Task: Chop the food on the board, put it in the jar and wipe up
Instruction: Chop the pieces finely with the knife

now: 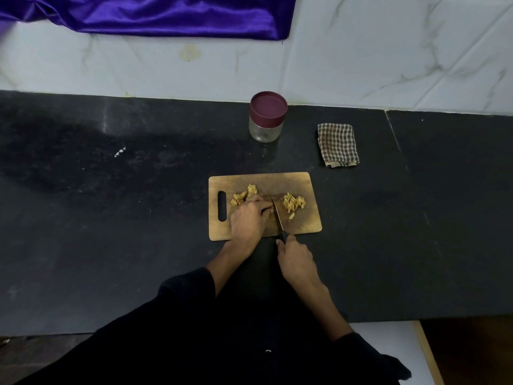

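Left hand point(249, 216) pinning food point(242, 198), right hand point(295, 258) gripping knife point(278, 216)

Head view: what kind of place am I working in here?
Most likely a home kitchen: a dark stone countertop against a marble-patterned tiled wall, a wooden chopping board with food being cut by a knife, and a lidded glass jar nearby.
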